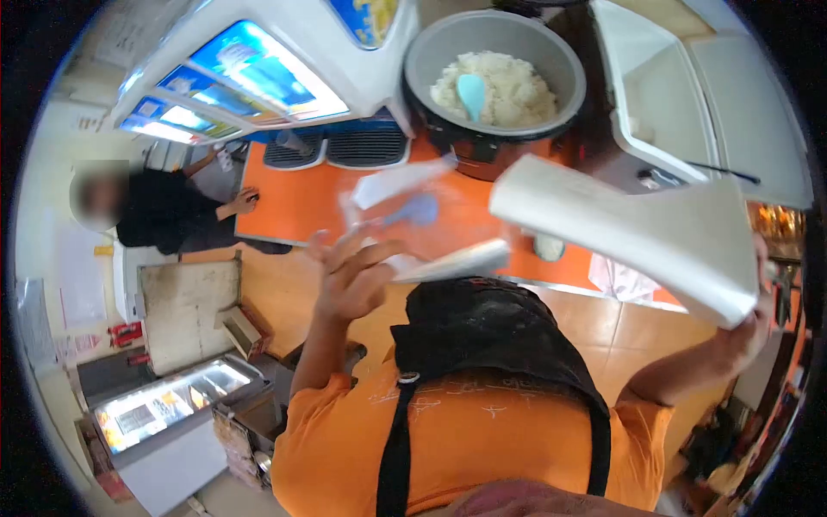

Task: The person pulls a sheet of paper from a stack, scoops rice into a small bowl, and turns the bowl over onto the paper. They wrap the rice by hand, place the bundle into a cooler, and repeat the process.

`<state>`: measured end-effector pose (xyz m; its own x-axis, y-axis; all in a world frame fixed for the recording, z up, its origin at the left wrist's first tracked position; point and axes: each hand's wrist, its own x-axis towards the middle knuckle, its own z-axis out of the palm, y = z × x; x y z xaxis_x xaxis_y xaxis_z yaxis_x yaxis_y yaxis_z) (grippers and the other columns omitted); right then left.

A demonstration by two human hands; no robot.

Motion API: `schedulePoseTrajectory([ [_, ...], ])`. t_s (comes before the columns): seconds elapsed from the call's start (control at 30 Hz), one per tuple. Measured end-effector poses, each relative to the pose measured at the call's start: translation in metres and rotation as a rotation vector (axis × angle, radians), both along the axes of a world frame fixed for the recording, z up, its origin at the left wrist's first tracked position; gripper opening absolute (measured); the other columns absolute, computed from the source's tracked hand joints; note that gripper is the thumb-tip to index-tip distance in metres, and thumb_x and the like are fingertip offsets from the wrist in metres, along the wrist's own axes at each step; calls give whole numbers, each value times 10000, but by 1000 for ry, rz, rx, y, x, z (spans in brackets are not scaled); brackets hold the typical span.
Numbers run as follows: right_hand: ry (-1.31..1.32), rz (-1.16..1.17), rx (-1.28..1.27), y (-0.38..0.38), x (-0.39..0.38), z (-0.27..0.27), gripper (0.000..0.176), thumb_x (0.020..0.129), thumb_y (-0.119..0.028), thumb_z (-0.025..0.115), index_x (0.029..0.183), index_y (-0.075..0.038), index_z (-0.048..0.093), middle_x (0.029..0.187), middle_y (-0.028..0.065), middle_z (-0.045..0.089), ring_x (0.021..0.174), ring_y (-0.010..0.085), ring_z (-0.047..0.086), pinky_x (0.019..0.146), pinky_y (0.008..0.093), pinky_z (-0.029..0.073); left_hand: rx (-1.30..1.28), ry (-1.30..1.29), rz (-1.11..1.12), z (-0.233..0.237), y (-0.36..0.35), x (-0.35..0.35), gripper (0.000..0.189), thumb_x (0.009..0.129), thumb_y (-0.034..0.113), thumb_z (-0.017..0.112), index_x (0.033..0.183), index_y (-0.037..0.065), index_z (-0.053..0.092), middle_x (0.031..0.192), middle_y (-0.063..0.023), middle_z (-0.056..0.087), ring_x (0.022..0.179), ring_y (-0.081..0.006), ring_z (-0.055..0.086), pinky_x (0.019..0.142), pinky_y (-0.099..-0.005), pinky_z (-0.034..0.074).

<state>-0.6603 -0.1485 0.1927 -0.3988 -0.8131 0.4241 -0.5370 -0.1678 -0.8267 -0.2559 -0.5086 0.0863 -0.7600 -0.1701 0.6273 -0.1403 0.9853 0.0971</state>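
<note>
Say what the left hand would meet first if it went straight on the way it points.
The left hand would probably meet the blurred white piece seen against the orange counter first, though depth is unclear.

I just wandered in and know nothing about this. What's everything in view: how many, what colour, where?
Machine: one, white with lit blue panels, upper left
Slotted trays: two, black, beneath it
Cooker pot: one, grey, top centre
Rice: one mound, white, inside the pot
Spatula: one, light teal, in the rice
Open box: one, white, upper right
Counter: one, orange, across the middle
Curved sheet: one, white, right of centre
Blurred pieces: a few, whitish, centre
Freezer: one, white, lower left
Co-worker: one, black top, left
Smaller clutter: uncounted, mixed colours, edges
Apron: one, black, on the wearer
Shirt: one, orange, underneath
Left hand: one, bare, beside the blurred pieces
Right hand: one, bare, holding the sheet
</note>
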Motion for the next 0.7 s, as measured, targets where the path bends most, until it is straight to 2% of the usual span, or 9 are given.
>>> schedulePoseTrajectory([
  [0.03,-56,-109,-88,-4,7,-17,366,941,-418,597,935,-71,712,1446,306,432,1331,408,431,1122,571,246,23,-3,-13,-2,-4,5,129,938,101,529,872,212,533,965,42,743,1101,-209,643,1148,-492,197],
  [0.07,-54,-113,5,1,-2,-28,309,933,-368,618,949,-74,714,1440,315,441,1351,434,427,1142,579,252,38,-4,-39,-4,-6,6,129,938,101,529,872,212,533,965,42,743,1101,-209,643,1148,-492,197],
  [0.13,-355,-69,-243,-33,23,-44,213,917,-260,641,940,-63,717,1439,309,453,1358,426,436,1133,544,323,-46,0,15,-5,-12,9,161,839,90,631,833,229,550,912,65,731,1008,-178,671,1094,-495,210],
  [0.23,-632,-144,-247,-38,26,-65,142,849,-63,598,920,-28,717,1450,259,475,1339,372,479,1071,466,445,-116,-40,65,-1,-19,10,199,801,50,645,828,229,561,903,78,720,943,-160,669,1083,-485,233],
  [0.37,-635,-166,-106,-31,17,-83,127,862,-45,608,895,10,718,1467,234,469,1334,328,498,1080,440,443,-184,-58,194,-6,-36,26,235,724,22,663,841,219,611,938,88,698,945,-151,647,1046,-474,280],
  [0.47,-650,-138,-145,-37,18,-98,125,877,-41,615,913,9,723,1474,228,462,1331,324,502,1090,427,435,-166,-104,304,-37,-74,53,259,729,20,655,907,208,658,962,70,681,977,-157,629,1011,-471,304],
  [0.53,-621,-88,-97,-38,13,-102,131,884,-37,614,933,-2,731,1477,221,457,1330,324,503,1112,438,417,-297,-153,431,-58,-118,79,321,751,13,631,1004,200,698,974,36,675,978,-177,617,974,-471,321],
  [0.63,-705,-92,-87,-39,15,-103,130,887,-42,627,952,-15,737,1468,221,462,1331,337,498,1121,463,403,-249,-94,560,-55,-151,101,332,780,23,605,1040,196,719,950,-9,687,969,-195,618,968,-446,325],
  [0.7,-648,-126,-71,-39,16,-104,183,920,-197,651,939,-40,744,1496,209,443,1391,352,425,1154,468,341,-303,-19,777,-69,-165,121,267,826,55,600,1024,174,734,949,-44,705,949,-235,631,932,-447,383],
])
